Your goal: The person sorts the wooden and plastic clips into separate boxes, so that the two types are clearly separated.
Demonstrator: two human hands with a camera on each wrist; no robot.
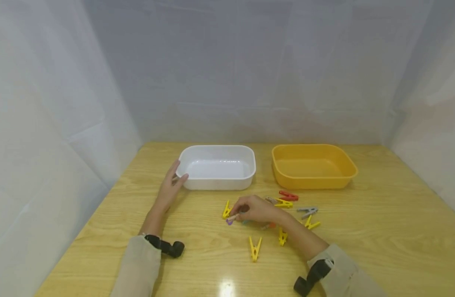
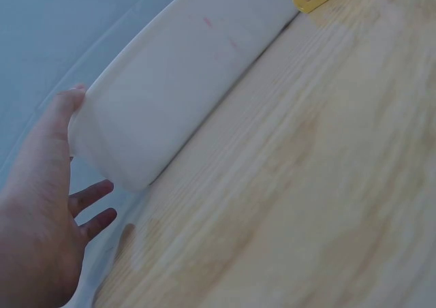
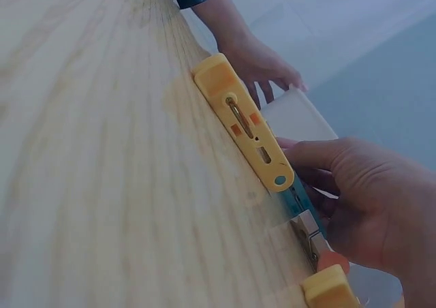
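several plastic clothes pegs lie scattered on the pale wooden table [image 1: 380,231]; the right hand [image 1: 258,209] reaches down among them, fingers curled onto a teal plastic peg [image 3: 298,190] beside a yellow plastic peg [image 1: 226,209]. the left hand [image 1: 171,185], fingers straight, rests against the corner of the white rectangular plastic tub [image 1: 217,167]. an orange-yellow plastic tub [image 1: 313,166] sits just beside it.
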